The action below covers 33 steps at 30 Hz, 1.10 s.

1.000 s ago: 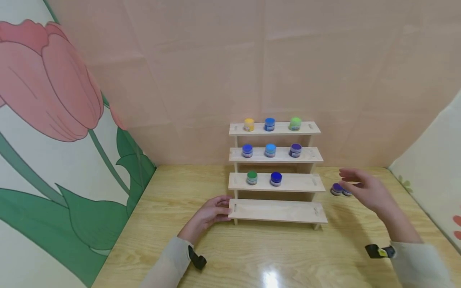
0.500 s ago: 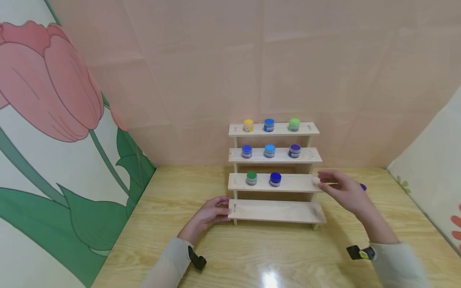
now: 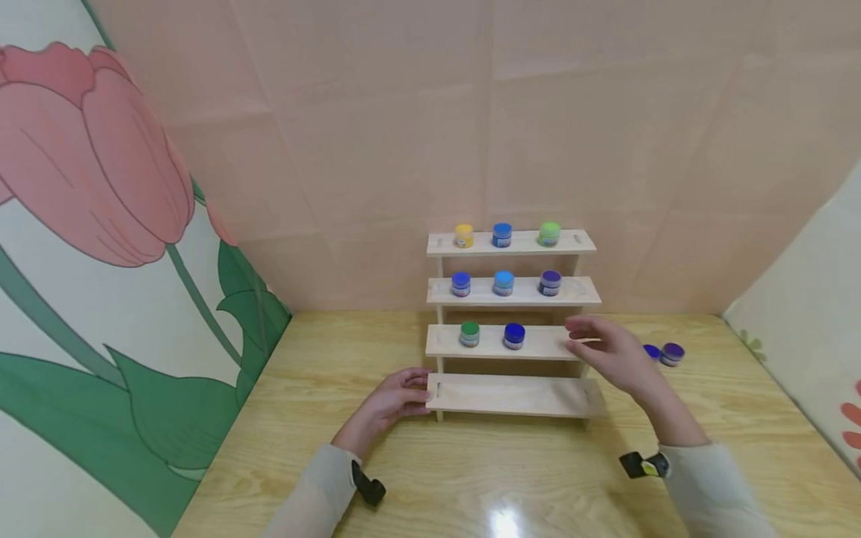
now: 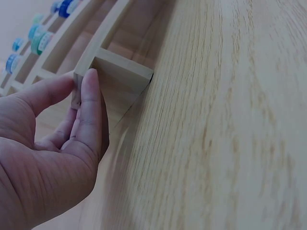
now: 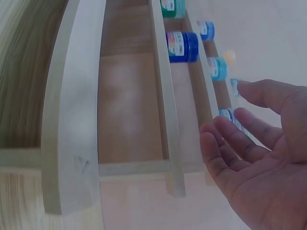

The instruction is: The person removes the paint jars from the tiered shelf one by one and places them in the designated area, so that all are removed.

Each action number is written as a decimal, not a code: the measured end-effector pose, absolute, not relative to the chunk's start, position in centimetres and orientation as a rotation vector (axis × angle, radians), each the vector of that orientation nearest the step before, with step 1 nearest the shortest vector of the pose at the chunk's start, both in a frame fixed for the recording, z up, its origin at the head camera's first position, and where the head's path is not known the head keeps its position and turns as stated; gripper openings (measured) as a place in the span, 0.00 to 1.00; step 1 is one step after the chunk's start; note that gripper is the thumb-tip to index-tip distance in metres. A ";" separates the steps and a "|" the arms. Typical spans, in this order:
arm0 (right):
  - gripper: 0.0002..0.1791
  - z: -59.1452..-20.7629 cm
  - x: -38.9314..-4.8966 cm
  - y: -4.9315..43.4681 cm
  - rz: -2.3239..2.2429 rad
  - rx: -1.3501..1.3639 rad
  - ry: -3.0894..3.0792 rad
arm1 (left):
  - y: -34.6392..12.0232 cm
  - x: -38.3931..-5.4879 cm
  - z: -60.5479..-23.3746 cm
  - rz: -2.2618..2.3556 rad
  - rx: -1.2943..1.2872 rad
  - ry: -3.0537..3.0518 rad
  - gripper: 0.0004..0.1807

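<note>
A four-tier wooden display rack [image 3: 518, 394] stands on the table. My left hand [image 3: 393, 396] pinches the left end of its lowest board; the left wrist view shows thumb and fingers on that board's end [image 4: 77, 88]. Over the right end of the second-lowest board is my right hand [image 3: 608, 355], fingers loosely bent, thumb apart, nothing between them. That board bears a green-lidded jar [image 3: 470, 334] and a dark blue jar [image 3: 514, 336]. Behind them, in the right wrist view, a light blue jar [image 5: 218, 68] shows on the tier above.
On the tier above stand a blue jar [image 3: 460, 284] and a purple jar [image 3: 550, 283]. The top holds yellow [image 3: 464, 236], blue [image 3: 501, 235] and light green [image 3: 548, 234] jars. Beyond my right wrist, blue [image 3: 651, 351] and purple [image 3: 672, 354] jars sit on the table.
My right hand has moved left from beside the jars on the table to the rack's right end. The jars on the rack and my left hand have stayed in place.
</note>
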State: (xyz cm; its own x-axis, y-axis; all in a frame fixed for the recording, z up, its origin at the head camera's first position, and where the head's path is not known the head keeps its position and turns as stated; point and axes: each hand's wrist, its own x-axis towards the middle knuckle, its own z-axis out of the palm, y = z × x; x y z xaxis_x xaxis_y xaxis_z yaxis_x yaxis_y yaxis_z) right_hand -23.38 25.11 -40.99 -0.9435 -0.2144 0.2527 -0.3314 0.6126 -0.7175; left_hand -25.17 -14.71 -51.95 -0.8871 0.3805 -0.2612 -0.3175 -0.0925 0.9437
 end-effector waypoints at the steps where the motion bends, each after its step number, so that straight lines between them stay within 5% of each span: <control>1: 0.21 -41.0 -23.5 24.9 1.241 0.464 -2.691 | -14.7 -25.2 -52.0 2.026 0.067 1.731 0.31; 33: 0.21 -41.7 -25.9 20.3 1.361 0.532 -2.668 | -14.8 -25.3 -52.1 2.023 0.073 1.734 0.33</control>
